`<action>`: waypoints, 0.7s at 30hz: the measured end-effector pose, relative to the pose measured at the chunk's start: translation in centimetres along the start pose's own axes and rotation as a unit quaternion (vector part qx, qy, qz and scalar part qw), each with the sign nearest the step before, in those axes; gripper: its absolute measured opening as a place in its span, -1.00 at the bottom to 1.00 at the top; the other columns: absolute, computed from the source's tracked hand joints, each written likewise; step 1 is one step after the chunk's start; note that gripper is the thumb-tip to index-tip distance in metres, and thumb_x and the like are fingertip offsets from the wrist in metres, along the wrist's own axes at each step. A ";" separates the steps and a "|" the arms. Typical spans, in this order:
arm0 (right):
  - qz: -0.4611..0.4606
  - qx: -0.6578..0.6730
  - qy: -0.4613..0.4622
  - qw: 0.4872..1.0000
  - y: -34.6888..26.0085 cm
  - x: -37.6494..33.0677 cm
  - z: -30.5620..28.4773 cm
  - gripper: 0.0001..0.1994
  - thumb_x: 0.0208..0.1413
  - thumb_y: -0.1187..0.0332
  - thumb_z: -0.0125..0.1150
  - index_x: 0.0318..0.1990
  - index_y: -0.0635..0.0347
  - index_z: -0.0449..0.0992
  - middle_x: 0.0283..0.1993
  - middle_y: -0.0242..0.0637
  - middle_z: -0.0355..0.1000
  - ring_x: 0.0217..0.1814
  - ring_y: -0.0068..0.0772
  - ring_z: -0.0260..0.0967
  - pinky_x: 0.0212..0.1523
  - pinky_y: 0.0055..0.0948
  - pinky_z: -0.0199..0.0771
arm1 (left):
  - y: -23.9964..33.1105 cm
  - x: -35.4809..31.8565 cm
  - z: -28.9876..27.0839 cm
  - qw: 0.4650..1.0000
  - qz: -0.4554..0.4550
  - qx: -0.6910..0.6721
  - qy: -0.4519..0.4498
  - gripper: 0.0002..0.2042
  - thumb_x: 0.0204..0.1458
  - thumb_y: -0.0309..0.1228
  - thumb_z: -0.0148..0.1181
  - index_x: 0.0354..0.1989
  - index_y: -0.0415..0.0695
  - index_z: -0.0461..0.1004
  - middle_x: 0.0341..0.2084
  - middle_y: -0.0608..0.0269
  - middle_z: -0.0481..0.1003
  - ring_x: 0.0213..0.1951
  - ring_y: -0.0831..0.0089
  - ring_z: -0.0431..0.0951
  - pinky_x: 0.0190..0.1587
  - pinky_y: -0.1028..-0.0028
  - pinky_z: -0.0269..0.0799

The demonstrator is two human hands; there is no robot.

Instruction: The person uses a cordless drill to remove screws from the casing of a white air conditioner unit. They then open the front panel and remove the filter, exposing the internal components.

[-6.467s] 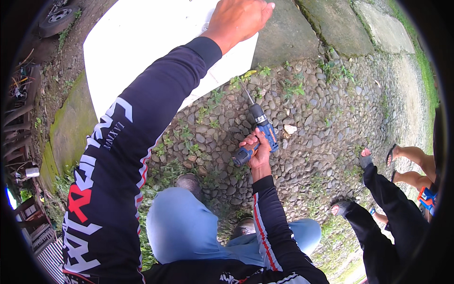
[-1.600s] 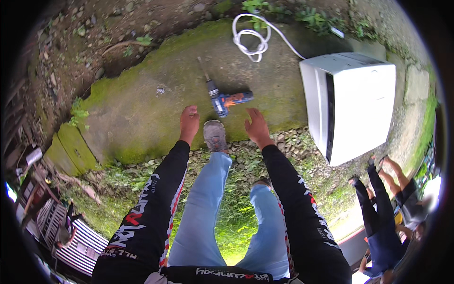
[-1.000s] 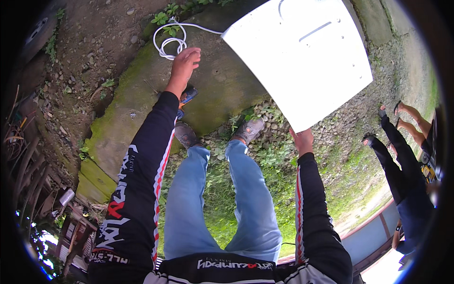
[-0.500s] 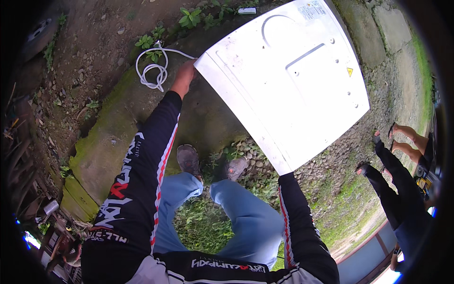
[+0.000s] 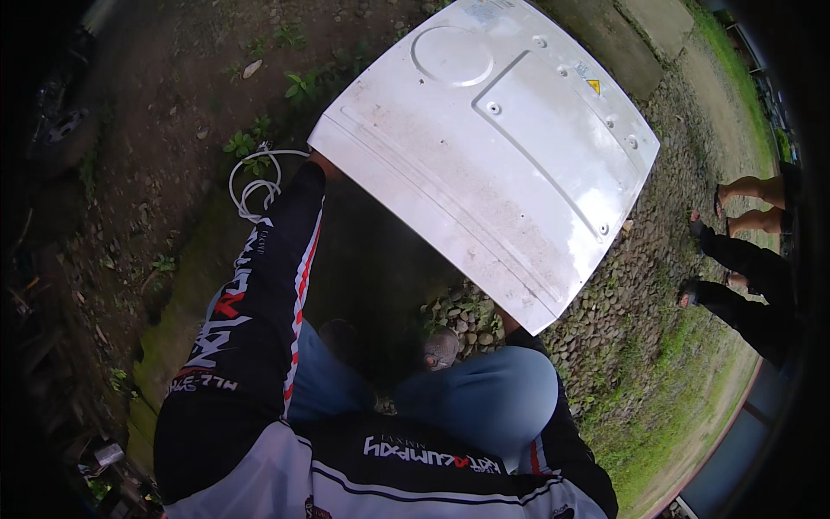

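A large white metal appliance (image 5: 484, 190), boxy, with a ribbed panel, a round embossed ring and a yellow warning sticker, fills the upper middle and is tilted. My left hand (image 5: 326, 164) is at its near left corner, mostly covered by the casing, with the fingers tucked out of sight. At the near right corner my right hand (image 5: 505, 321) grips from below, and only a sliver of it shows. A white power cord (image 5: 275, 177) trails in loops beside my left forearm. Both arms reach forward, and my knees are bent.
A mossy concrete slab (image 5: 186, 285) lies under and left of me, with bare soil and small plants (image 5: 298, 86) beyond. Gravel (image 5: 614, 294) and grass (image 5: 657, 389) run along the right. People's legs (image 5: 743, 277) show at the far right.
The appliance has shifted left in view and its panel has turned, showing more of its near face. I have bent lower, and my right hand has gone further beneath the corner.
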State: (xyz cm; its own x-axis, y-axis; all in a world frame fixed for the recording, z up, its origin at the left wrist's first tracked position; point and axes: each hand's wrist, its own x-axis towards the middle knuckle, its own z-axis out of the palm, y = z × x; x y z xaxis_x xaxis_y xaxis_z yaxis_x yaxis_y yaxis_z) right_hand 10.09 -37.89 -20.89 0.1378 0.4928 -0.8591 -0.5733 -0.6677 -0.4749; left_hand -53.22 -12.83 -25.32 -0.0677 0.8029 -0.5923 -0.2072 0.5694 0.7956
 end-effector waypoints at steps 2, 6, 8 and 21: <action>-0.014 -0.001 -0.010 1.000 -1.7 0.4 0.8 -0.35 0.38 -0.20 -0.08 0.40 0.05 0.39 0.32 -0.17 0.50 0.25 0.00 0.52 0.13 0.23 0.55 | 0.7 0.2 0.6 1.000 -0.016 0.011 -0.010 -0.54 0.38 0.00 0.04 0.23 -0.05 0.56 0.07 0.16 0.64 0.04 0.21 0.63 0.01 0.11 0.55; -0.046 -0.010 -0.050 0.998 -7.5 0.8 4.9 -0.32 0.35 -0.25 -0.09 0.39 0.04 0.41 0.32 -0.17 0.50 0.24 0.02 0.53 0.11 0.27 0.54 | 4.4 -1.5 4.8 0.996 -0.077 0.036 -0.036 -0.47 0.36 0.09 0.02 0.24 -0.05 0.55 0.08 0.12 0.64 0.02 0.08 0.66 -0.04 -0.06 0.60; -0.061 -0.018 -0.075 0.995 -10.9 0.4 7.4 -0.30 0.34 -0.27 -0.09 0.39 0.04 0.42 0.32 -0.16 0.50 0.23 0.03 0.53 0.09 0.29 0.54 | 7.6 -3.7 7.6 0.993 -0.092 0.064 -0.043 -0.52 0.35 0.10 0.01 0.10 -0.01 0.61 -0.03 0.21 0.66 -0.05 0.24 0.69 -0.13 -0.05 0.61; -0.030 -0.085 -0.128 0.988 -25.0 -4.7 13.5 -0.34 0.30 -0.36 -0.06 0.29 -0.12 0.50 0.27 -0.26 0.56 0.21 -0.07 0.54 0.05 0.19 0.53 | 19.5 -11.3 17.9 0.991 -0.111 0.079 -0.006 -0.46 0.22 0.33 0.02 -0.11 0.11 0.62 -0.27 0.47 0.60 -0.19 0.54 0.61 -0.18 0.41 0.43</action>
State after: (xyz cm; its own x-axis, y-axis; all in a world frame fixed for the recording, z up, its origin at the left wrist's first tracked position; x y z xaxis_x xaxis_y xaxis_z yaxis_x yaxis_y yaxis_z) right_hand 12.84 -15.96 -2.39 -0.0532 0.6444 -0.7629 -0.4241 -0.7062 -0.5669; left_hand -39.08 -7.64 -0.80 -0.0252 0.6570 -0.7535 -0.0593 0.7514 0.6572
